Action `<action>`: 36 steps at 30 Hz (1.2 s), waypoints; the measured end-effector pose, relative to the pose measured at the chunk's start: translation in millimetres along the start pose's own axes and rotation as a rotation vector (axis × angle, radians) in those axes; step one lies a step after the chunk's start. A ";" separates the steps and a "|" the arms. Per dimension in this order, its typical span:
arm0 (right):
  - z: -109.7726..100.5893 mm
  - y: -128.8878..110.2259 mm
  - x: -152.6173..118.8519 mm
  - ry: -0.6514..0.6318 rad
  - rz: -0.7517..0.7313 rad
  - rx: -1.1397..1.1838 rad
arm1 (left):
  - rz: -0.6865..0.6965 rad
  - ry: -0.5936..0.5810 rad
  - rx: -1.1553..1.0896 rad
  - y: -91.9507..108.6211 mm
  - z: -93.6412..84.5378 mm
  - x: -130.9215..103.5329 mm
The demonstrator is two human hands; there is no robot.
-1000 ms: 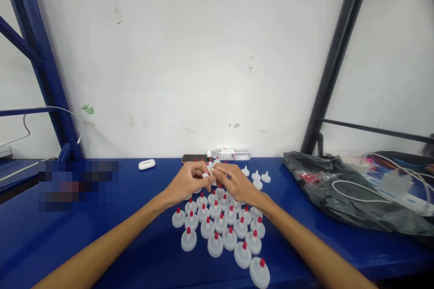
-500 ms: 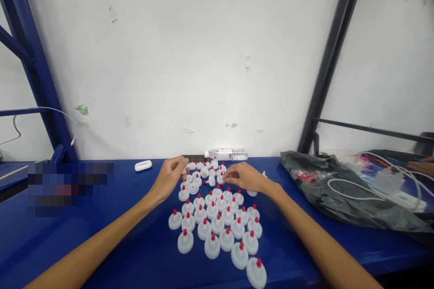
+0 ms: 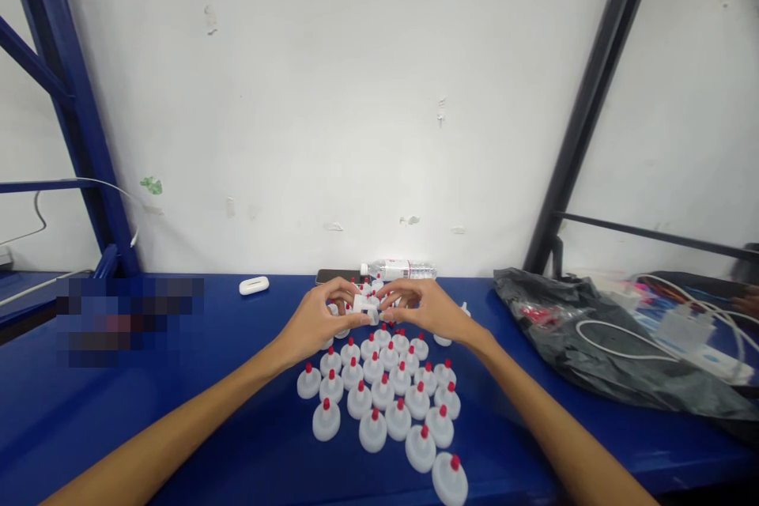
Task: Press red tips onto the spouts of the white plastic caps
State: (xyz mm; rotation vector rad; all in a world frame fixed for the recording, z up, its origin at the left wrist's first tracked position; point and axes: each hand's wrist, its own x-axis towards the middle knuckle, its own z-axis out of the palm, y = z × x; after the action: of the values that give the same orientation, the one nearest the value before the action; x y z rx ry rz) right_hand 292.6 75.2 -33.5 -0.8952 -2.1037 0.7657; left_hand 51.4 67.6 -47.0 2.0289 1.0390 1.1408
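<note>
Red-tipped caps (image 3: 383, 395), round, whitish plastic

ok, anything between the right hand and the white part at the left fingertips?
Nothing visible: the right hand is right beside the white part, contact unclear. The front red-tipped caps sit nearer the camera.

No text is legible, bottle label (image 3: 396, 269) included

The right hand (image 3: 434, 310) is partly hiding caps (image 3: 442, 340); mosaic (image 3: 130, 324) is blurring something; the edge is cropping both forearms (image 3: 183, 431).
</note>
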 end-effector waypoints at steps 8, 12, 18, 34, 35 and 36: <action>3.8 -3.7 -0.1 0.068 -0.035 0.037 | -0.009 -0.068 -0.006 5.5 1.4 -1.7; 0.0 -7.6 -2.3 0.052 -0.020 0.057 | 0.018 -0.078 0.022 4.8 1.5 -1.4; 7.8 -9.8 -2.6 -0.009 -0.016 0.031 | -0.023 -0.100 -0.020 1.2 6.9 -4.6; -83.7 8.9 -21.3 0.092 0.499 -0.969 | 0.005 0.081 0.105 -4.1 -1.5 -2.9; -88.0 11.7 -23.4 0.064 0.566 -0.975 | 0.003 0.089 0.108 -5.8 -1.4 -2.8; -91.7 14.6 -25.3 0.038 0.626 -0.970 | 0.000 0.098 0.113 -7.1 -1.2 -2.6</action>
State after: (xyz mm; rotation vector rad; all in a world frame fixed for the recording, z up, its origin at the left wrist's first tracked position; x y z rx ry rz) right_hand 382.7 85.6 -1.5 -2.1122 -2.1399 -0.0777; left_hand 47.0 69.3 -53.0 2.0770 1.1755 1.2176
